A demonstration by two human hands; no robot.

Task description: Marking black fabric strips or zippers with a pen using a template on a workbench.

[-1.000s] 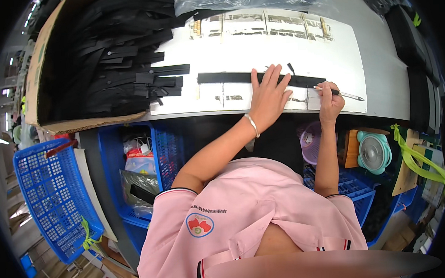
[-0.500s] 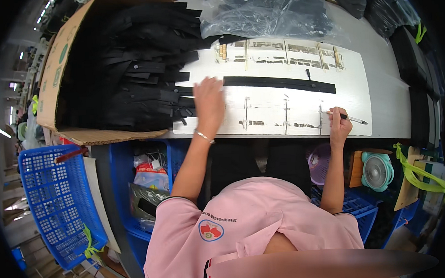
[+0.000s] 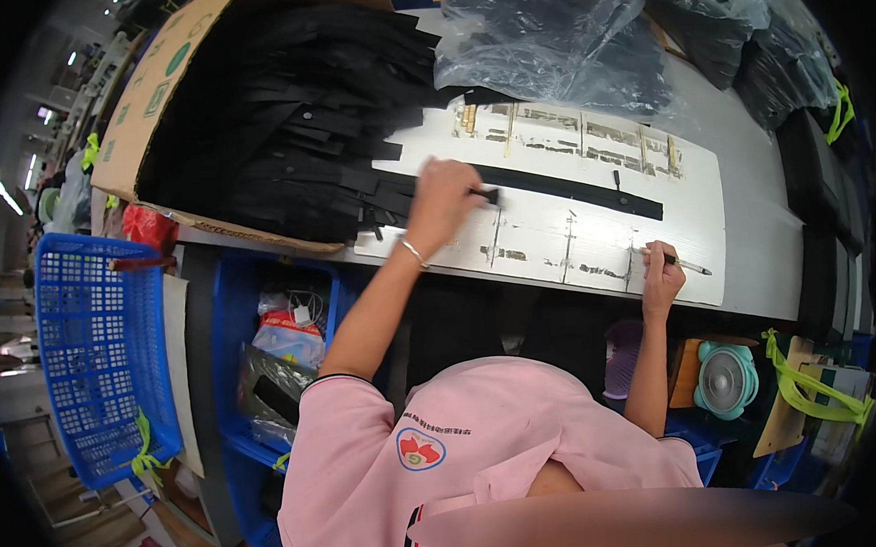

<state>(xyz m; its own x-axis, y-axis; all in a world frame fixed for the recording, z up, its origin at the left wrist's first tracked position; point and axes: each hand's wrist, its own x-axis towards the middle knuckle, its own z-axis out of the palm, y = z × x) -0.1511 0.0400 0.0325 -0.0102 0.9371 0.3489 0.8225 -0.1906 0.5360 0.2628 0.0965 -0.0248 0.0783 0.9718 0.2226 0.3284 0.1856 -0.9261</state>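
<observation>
White board [image 3: 593, 237] bears one black strip [image 3: 571, 191], one pen [image 3: 687, 263]

A white table [image 3: 748, 211] carries a cardboard box [image 3: 147, 100] at its left end; plastic bags [image 3: 555, 34] line its far edge. A long black strip [image 3: 571, 191] lies mid-surface.

**Arm and hand posture**

Left arm extended forward and up from the pink short sleeve, elbow nearly straight, forearm bare, thin bracelet at the wrist. Left hand [image 3: 442, 203] seen from the back, knuckles up, fingers curled downward and closed in a pinch at the fingertips. Right arm bent at the elbow, forearm raised close to the body's right side. Right hand [image 3: 661, 275] closed in a fist-like writing grip, thumb side upward, set well apart from the left.
</observation>
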